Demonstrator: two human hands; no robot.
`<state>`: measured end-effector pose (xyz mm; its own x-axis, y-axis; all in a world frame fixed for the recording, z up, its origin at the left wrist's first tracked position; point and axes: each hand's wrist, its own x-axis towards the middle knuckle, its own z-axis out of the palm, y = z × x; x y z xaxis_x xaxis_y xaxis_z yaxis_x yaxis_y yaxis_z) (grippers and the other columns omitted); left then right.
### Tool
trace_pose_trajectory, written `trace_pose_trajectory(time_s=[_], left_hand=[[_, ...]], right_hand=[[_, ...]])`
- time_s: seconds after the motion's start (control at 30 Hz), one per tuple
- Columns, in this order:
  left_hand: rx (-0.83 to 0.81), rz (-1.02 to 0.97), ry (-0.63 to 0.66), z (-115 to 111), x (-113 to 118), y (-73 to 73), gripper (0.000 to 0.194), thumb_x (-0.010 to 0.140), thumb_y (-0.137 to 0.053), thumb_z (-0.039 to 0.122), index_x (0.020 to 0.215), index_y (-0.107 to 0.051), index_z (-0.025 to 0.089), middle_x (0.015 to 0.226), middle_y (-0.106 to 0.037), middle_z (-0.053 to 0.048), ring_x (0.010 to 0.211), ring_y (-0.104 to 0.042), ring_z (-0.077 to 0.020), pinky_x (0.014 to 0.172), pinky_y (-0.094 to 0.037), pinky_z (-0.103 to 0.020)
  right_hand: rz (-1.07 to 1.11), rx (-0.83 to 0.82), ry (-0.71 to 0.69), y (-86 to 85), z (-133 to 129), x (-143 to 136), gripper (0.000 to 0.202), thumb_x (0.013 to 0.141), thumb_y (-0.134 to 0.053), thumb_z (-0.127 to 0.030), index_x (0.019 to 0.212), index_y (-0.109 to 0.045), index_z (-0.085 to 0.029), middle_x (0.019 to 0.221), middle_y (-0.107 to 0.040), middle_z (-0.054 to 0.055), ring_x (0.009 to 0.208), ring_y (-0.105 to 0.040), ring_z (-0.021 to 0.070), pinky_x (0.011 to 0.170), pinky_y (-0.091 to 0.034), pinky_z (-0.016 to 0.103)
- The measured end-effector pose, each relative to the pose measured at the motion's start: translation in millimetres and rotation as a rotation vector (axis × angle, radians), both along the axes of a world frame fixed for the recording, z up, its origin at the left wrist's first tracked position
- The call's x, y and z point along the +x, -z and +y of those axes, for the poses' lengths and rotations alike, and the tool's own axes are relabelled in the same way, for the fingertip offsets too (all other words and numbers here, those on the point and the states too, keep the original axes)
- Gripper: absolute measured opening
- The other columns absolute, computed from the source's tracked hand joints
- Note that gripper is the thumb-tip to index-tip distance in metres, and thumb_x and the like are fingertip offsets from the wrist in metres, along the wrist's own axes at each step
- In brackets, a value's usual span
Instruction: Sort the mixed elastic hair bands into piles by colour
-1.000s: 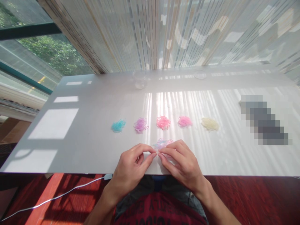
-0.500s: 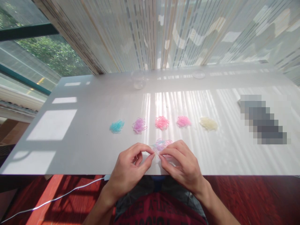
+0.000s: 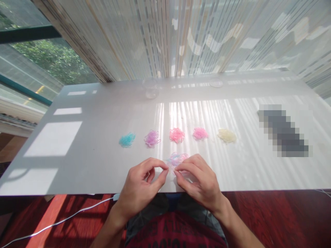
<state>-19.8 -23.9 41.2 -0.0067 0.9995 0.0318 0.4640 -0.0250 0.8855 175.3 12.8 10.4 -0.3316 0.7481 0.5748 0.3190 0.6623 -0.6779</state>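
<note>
White table (image 3: pixel 103 120) — five coloured piles (image 3: pixel 177 135); mixed pile (image 3: pixel 178 158); clear container (image 3: pixel 151 93), disc (image 3: pixel 216 82); blurred object (image 3: pixel 283 131)

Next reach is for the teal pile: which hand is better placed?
Left, I'd judge. The left hand is nearer the teal pile; the right hand would likely have to cross the mixed-colour strands.

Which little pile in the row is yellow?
The pale yellow pile, at the row's right end. The others are a blue pile, purple pile, coral pile and pink pile.
</note>
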Motion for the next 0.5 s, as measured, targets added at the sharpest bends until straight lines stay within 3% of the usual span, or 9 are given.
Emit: trace_pose_trajectory(time_s=[0.27, 0.5], left_hand=[[0.025, 0.040, -0.006, -1, -1, 1.6, 0.004, 0.092, -0.067, 0.024, 0.091, -0.071, 0.022, 0.082, -0.066, 0.003, 0.056, -0.049, -0.0056, 0.053, -0.046, -0.014], [0.062, 0.092, -0.047, 0, -10, 1.6, 0.010, 0.093, -0.065, 0.030, 0.093, -0.071, 0.022, 0.073, -0.063, 0.003, 0.054, -0.050, -0.0080, 0.051, -0.045, -0.016]], right_hand=[[0.000, 0.024, 0.050, -9.9, -2, 7, 0.017, 0.088, -0.070, -0.004, 0.097, -0.069, -0.019, 0.082, -0.070, 0.005, 0.077, -0.062, 0.0178, 0.067, -0.056, 0.030], [-0.128, 0.033, 0.479, -12.1, 23, 85, 0.003, 0.092, -0.071, -0.022, 0.089, -0.071, -0.022, 0.081, -0.070, 0.002, 0.072, -0.061, 0.0178, 0.066, -0.052, 0.032]])
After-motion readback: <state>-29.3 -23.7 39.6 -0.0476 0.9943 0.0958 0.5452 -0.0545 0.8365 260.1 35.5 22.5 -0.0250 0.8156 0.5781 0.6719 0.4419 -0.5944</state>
